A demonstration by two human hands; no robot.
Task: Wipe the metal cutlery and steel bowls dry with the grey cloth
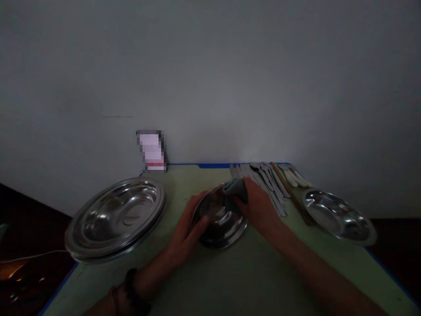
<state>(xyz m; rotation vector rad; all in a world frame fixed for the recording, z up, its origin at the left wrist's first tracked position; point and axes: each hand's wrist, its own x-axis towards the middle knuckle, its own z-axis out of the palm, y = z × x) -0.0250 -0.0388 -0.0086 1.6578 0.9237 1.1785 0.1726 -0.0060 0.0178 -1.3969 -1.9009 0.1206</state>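
Note:
A shiny metal bowl (220, 219) is tilted above the middle of the table. My left hand (190, 228) grips its left side, thumb over the near surface and fingers behind the rim. In my right hand (258, 202) is a bunched grey cloth (236, 188), pressed against the bowl's upper right edge. The fingers of the right hand are closed round the cloth and partly hidden by it. Behind the right hand lies a row of metal cutlery (274, 186).
Stacked metal basins (115, 219) stand at the left of the green table (210, 289). A metal dish (338, 217) sits at the right edge. Chopsticks (292, 197) and white-handled utensils (292, 176) lie at the back right. A phone (153, 151) leans on the wall.

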